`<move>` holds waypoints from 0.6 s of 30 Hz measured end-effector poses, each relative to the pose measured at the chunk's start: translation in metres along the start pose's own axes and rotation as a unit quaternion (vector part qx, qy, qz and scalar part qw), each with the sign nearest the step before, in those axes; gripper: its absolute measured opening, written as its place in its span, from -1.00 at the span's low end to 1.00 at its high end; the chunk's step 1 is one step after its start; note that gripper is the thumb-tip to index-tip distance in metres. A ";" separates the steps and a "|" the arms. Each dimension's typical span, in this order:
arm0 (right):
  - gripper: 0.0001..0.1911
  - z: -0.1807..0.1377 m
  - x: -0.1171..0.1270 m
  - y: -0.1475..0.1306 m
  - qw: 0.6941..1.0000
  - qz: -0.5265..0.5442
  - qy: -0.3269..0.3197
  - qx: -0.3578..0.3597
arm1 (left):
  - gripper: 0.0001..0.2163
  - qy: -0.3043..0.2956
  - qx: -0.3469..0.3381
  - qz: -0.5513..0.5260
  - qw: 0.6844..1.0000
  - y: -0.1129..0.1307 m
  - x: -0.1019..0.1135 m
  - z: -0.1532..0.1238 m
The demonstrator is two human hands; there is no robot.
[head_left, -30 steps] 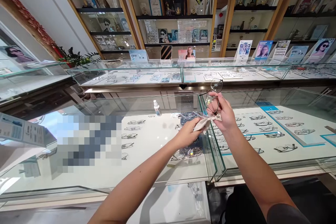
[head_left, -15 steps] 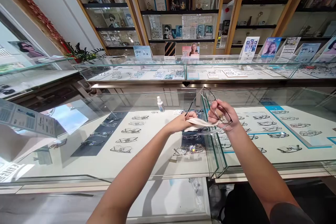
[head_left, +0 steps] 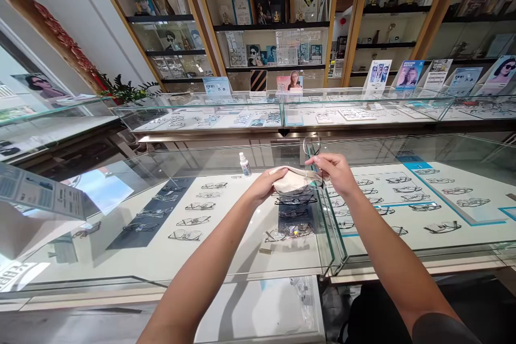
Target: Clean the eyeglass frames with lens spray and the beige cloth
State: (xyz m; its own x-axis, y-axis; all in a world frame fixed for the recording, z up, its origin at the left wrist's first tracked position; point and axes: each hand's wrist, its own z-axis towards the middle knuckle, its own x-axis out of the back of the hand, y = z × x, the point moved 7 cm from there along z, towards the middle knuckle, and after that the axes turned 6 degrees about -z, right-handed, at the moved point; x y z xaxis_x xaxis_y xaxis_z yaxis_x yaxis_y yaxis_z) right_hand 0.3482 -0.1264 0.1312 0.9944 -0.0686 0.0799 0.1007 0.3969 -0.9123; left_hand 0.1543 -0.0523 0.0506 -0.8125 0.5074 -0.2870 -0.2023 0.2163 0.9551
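My left hand (head_left: 264, 185) is closed on a cream cleaning cloth (head_left: 291, 180), which hangs flat toward the right. In my right hand (head_left: 334, 171) is a pair of thin-rimmed eyeglasses (head_left: 312, 146), pinched near the middle and turned on end, one lens up and the other down. The lower lens sits beside the cloth's right edge; I cannot tell whether they touch. Both hands are raised over the glass display case. Behind and left of them a small white spray bottle (head_left: 244, 164) stands upright on the glass top.
Rows of eyeglasses (head_left: 193, 220) lie inside the glass case (head_left: 237, 258), and more fill the right-hand case (head_left: 443, 226). A folded printed card (head_left: 44, 188) stands at the left. Across the gap, another counter (head_left: 209, 137) carries several upright cards, with shelves behind.
The eyeglasses have turned from sideways to on end, temples no longer spread toward me. The cloth has opened out flatter. My left hand has moved slightly left, my right hand too.
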 end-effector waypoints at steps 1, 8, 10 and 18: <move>-0.58 0.001 -0.001 0.002 1.000 -0.009 0.005 0.004 | -0.58 0.016 -0.013 -0.006 1.000 0.002 0.001 0.000; -0.57 -0.001 -0.014 0.012 0.998 -0.054 0.020 0.030 | -0.61 0.098 -0.033 -0.039 0.994 0.001 0.001 -0.002; -0.57 -0.002 -0.018 0.013 0.996 -0.084 0.020 0.039 | -0.60 0.097 -0.043 -0.028 0.994 0.002 -0.003 -0.004; -0.53 -0.002 -0.022 0.021 0.992 -0.107 0.044 0.040 | -0.65 0.079 -0.136 0.072 0.985 0.017 -0.019 -0.014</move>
State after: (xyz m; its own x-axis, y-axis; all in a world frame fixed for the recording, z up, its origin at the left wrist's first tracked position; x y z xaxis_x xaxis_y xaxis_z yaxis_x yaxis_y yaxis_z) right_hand 0.3284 -0.1189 0.1094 0.9437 -0.2374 0.2305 0.3154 0.4352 -0.8433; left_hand 0.1588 -0.0699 0.0734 -0.9137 0.3764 -0.1530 -0.2008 -0.0911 0.9754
